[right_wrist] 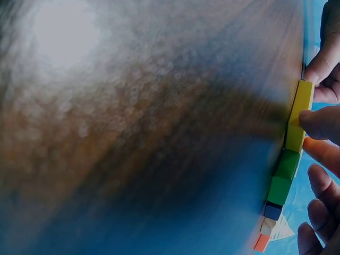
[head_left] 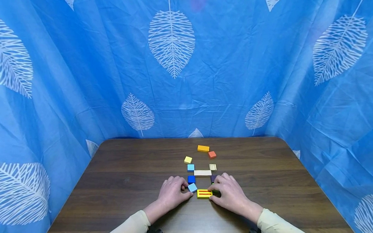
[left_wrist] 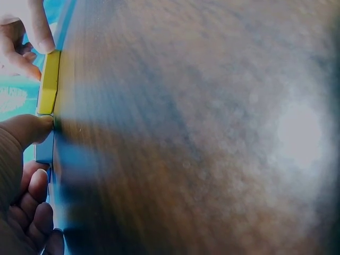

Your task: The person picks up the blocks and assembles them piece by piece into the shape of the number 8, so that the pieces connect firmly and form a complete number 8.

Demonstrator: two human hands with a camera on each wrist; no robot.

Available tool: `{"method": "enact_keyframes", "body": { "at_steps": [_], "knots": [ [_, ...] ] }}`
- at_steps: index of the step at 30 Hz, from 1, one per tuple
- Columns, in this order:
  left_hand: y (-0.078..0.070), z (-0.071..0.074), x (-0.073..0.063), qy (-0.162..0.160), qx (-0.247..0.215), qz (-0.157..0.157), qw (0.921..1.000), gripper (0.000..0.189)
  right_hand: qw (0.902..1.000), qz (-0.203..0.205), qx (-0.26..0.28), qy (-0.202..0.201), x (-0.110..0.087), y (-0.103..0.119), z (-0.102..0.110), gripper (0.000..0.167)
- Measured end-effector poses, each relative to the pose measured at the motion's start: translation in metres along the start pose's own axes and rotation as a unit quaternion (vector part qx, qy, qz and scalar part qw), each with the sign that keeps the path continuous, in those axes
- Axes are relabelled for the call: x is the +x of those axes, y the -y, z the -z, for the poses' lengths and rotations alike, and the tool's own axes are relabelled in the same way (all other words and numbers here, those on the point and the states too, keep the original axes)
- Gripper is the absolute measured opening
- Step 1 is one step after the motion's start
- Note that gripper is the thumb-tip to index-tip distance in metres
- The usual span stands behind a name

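Thumb and fingertips of my left hand pinch a light blue block, which sits turned at an angle on the table. Close to its right lies a yellow block with red stripes, and my right hand holds that one at its right end between thumb and index finger. In the left wrist view, the left thumb presses the near side of the light blue block. A green block shows beyond the yellow one in the right wrist view; in the head view the right hand mostly hides it.
Up the left side run a dark blue block, another light blue block and a pale yellow block. A long cream block bridges toward a striped block and a dark block. Red-orange and orange blocks lie farther back.
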State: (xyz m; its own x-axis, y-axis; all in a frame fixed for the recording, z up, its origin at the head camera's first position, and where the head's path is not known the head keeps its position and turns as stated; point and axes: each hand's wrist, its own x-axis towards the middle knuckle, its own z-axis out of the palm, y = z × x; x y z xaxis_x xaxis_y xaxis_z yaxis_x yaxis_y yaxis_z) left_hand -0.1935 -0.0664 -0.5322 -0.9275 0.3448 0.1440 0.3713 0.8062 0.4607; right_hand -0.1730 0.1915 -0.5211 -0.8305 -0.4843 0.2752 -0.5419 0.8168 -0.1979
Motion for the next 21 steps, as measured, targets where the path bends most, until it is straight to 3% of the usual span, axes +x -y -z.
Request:
{"method": "enact_keyframes", "body": {
  "at_steps": [21],
  "knots": [
    [0.0022, -0.0007, -0.0002, -0.001, 0.002, -0.008, 1.0, 0.034, 1.0, -0.006, 0.001, 0.002, -0.0001, -0.0003, 0.001, 0.022]
  ]
}}
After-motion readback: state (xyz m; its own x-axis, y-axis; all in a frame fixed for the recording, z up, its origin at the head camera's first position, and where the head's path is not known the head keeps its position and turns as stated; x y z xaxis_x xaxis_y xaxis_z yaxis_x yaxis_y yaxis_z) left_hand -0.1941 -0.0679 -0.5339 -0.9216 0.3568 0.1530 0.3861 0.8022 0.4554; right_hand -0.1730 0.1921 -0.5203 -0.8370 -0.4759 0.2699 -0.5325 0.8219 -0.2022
